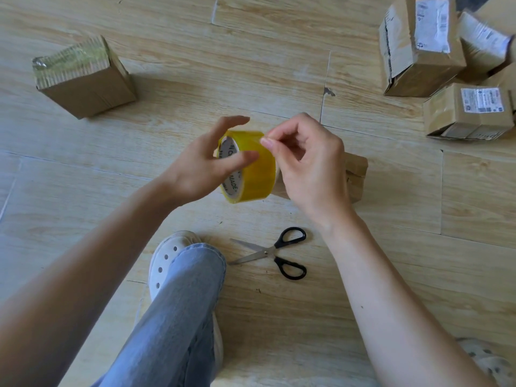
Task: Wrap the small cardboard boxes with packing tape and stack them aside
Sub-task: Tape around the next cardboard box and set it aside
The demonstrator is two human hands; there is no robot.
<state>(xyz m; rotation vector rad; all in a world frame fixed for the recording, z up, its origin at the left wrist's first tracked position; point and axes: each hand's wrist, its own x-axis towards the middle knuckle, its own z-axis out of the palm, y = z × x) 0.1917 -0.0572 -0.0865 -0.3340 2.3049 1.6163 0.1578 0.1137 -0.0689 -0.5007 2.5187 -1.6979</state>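
A yellow roll of packing tape (252, 174) is held up at the centre of the head view. My left hand (201, 166) grips it, thumb across its open side and fingers over its top. My right hand (307, 166) pinches at the tape's surface near the top of the roll with thumb and forefinger. A small cardboard box (356, 177) lies on the floor behind my right hand, mostly hidden. At the far left stands a box wrapped in clear tape (83, 76). Several boxes with shipping labels (421, 46) sit at the top right.
Black-handled scissors (272, 252) lie open on the wooden floor (251, 65) below my hands. My leg in blue jeans (178, 308) and a white shoe (164, 261) reach in from the bottom. Another labelled box (469, 113) lies at the right.
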